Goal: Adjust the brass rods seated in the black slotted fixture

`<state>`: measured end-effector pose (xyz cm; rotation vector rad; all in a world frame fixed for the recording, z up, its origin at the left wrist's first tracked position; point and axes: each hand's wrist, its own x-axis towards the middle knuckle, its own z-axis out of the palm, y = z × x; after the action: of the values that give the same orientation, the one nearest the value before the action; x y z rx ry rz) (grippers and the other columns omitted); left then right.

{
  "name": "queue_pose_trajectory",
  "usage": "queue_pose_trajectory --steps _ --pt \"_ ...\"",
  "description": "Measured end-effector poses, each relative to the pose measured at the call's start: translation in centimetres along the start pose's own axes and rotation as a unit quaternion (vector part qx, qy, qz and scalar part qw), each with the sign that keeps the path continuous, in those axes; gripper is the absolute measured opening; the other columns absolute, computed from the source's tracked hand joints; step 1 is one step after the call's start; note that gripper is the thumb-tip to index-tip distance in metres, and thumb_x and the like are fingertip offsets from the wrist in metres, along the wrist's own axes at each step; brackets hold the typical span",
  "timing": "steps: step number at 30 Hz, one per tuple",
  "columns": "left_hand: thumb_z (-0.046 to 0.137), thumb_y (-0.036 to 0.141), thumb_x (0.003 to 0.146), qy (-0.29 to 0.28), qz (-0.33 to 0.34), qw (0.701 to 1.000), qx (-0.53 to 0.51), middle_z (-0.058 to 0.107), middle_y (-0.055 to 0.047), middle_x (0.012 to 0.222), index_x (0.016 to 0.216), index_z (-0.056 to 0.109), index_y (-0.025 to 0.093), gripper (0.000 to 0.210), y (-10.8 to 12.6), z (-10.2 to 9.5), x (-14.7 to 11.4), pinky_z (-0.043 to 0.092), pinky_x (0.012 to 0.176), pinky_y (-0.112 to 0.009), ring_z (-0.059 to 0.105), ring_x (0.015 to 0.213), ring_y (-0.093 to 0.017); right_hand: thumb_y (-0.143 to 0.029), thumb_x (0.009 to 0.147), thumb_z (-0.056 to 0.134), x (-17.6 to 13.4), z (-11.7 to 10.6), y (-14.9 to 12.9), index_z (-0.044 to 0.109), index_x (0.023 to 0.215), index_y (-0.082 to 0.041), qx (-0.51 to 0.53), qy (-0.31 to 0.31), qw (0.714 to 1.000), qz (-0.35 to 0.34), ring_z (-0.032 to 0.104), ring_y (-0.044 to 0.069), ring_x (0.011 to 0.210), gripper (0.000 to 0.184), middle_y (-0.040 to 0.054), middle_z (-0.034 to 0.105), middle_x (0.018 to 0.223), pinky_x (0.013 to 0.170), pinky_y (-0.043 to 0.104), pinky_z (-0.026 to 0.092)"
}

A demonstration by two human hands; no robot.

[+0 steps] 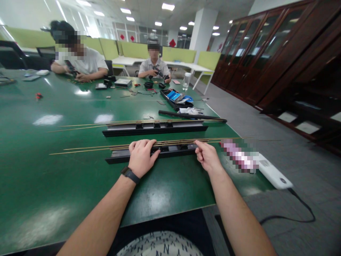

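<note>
Across the near black channel-shaped bar (170, 153) lies my left hand (142, 154), its fingers over the far side and its thumb along the near side. Several thin golden rods (87, 148) run lengthwise along the top of that bar and stick out past both ends. At the bar's right end, my right hand (206, 153) is closed, with the tip of its index finger at the rods; the thumb's grip is partly hidden. Farther back, a second black channel-shaped bar (154, 132) lies parallel, with more thin golden rods (80, 126) along it.
A long black bar (191, 116) lies behind, beside white gloves (190, 111) and a black tray (170, 99) of blue packets. To the right are a pinkish blurred object (238, 156) and a white corded device (275, 172). Two people sit across the green table (80, 199).
</note>
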<state>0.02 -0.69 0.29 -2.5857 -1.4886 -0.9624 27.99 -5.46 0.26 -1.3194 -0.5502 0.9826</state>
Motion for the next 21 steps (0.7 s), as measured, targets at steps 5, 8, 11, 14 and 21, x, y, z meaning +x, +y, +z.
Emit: queue_pose_trajectory --steps 5,8,11,14,21 --pt "0.061 0.042 0.095 0.003 0.003 1.000 -0.001 0.072 -0.011 0.119 0.125 0.065 0.026 0.035 -0.02 -0.04 0.04 0.032 0.104 -0.050 0.062 0.115 -0.030 -0.039 0.071 0.087 0.04 0.01 0.04 0.056 0.073 -0.019 0.004 0.005 1.000 0.004 0.038 0.005 0.029 0.036 -0.0037 0.060 0.051 0.026 0.016 0.020" --pt "0.062 0.042 0.095 0.005 0.006 1.000 -0.001 0.072 -0.010 0.118 0.125 0.065 0.025 0.035 -0.03 -0.01 0.06 0.032 0.104 -0.050 0.062 0.115 -0.030 -0.041 0.071 0.088 0.17 0.00 0.12 0.055 0.072 -0.020 0.004 0.021 1.000 0.001 0.037 0.005 0.029 0.039 -0.0048 0.057 0.049 0.025 0.015 0.021" --pt "0.062 0.042 0.095 0.006 0.008 1.000 -0.001 0.072 -0.010 0.118 0.125 0.065 0.025 0.035 -0.05 0.03 0.05 0.032 0.104 -0.050 0.062 0.115 -0.030 -0.045 0.071 0.088 0.25 -0.02 0.18 0.057 0.075 -0.020 0.001 0.032 0.999 -0.005 0.037 0.005 0.028 0.040 -0.0059 0.055 0.047 0.025 0.015 0.021" --pt "0.062 0.042 0.095 0.004 0.006 1.000 0.002 0.072 -0.010 0.119 0.126 0.065 0.025 0.035 -0.08 0.06 0.02 0.032 0.104 -0.050 0.062 0.115 -0.029 -0.047 0.073 0.086 0.23 -0.01 0.17 0.059 0.077 -0.019 -0.002 0.036 0.999 -0.007 0.037 0.005 0.028 0.039 -0.0058 0.055 0.047 0.025 0.015 0.021" --pt "0.062 0.042 0.095 0.008 0.008 1.000 0.004 0.072 -0.010 0.119 0.125 0.065 0.025 0.035 -0.11 0.09 0.02 0.032 0.104 -0.049 0.063 0.115 -0.029 -0.048 0.073 0.086 0.18 0.00 0.09 0.060 0.078 -0.018 -0.008 0.024 1.000 -0.007 0.038 0.005 0.029 0.040 -0.0035 0.060 0.049 0.025 0.015 0.020"
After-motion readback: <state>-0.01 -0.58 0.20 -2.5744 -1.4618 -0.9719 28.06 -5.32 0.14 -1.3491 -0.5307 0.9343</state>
